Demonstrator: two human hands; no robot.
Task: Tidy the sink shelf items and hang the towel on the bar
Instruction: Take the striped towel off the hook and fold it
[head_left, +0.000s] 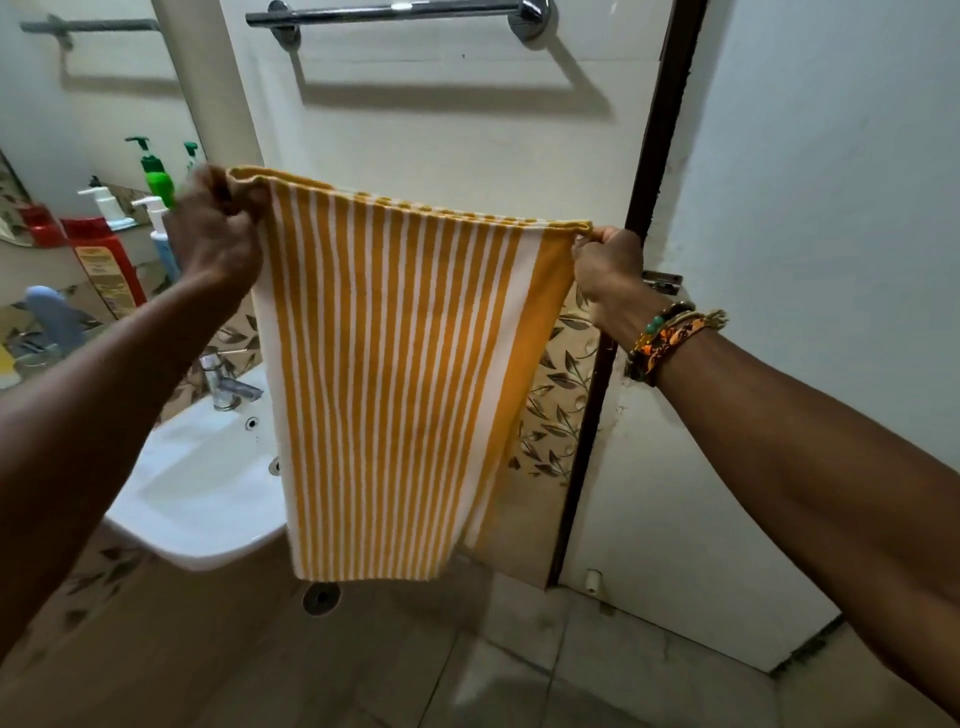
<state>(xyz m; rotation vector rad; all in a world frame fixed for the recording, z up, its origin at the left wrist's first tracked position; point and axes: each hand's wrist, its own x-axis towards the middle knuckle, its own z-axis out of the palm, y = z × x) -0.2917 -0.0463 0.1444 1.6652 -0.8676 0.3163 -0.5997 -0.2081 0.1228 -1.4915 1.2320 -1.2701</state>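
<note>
A yellow and white striped towel (395, 374) hangs folded double in the air, stretched flat between my hands. My left hand (215, 234) pinches its top left corner and my right hand (610, 278) pinches its top right corner. The chrome towel bar (395, 11) is fixed to the wall above the towel, well clear of its top edge, with nothing on it. On the sink shelf at the left stand a green pump bottle (156, 174), a red bottle (106, 260), and white pump bottles (106, 200).
A white basin (202, 483) with a chrome tap (223, 384) sits below and left of the towel. A dark door frame (649, 156) and a white door (810, 260) stand to the right. A mirror (78, 78) hangs at the upper left. Tiled floor below.
</note>
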